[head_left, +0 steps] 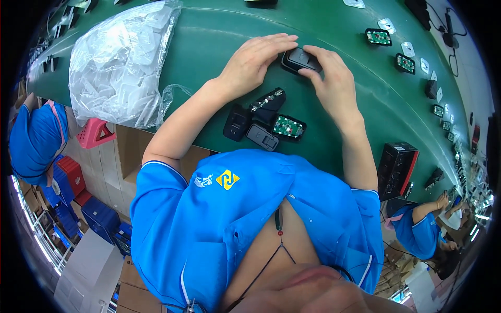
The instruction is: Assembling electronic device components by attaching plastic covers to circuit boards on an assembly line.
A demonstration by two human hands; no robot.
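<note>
A black box-shaped plastic housing (302,59) stands on the green table in front of me. My left hand (251,63) reaches its left side, fingers stretched together along the far edge. From the right, my right hand (334,78) curves its thumb and fingers around the same housing. Nearer to me lie loose parts: a black housing with metal contacts (268,104), a black cover (236,123), a greyish black cover (262,137) and a black shell holding a green circuit board (289,128). The tips of my left fingers are partly hidden behind the housing.
A clear bag of translucent white plastic pieces (122,68) lies at the left. More circuit boards in black shells (378,37) and white pieces (386,25) line the right side. A black and red carton (398,171) stands near my right elbow. Co-workers sit at both sides.
</note>
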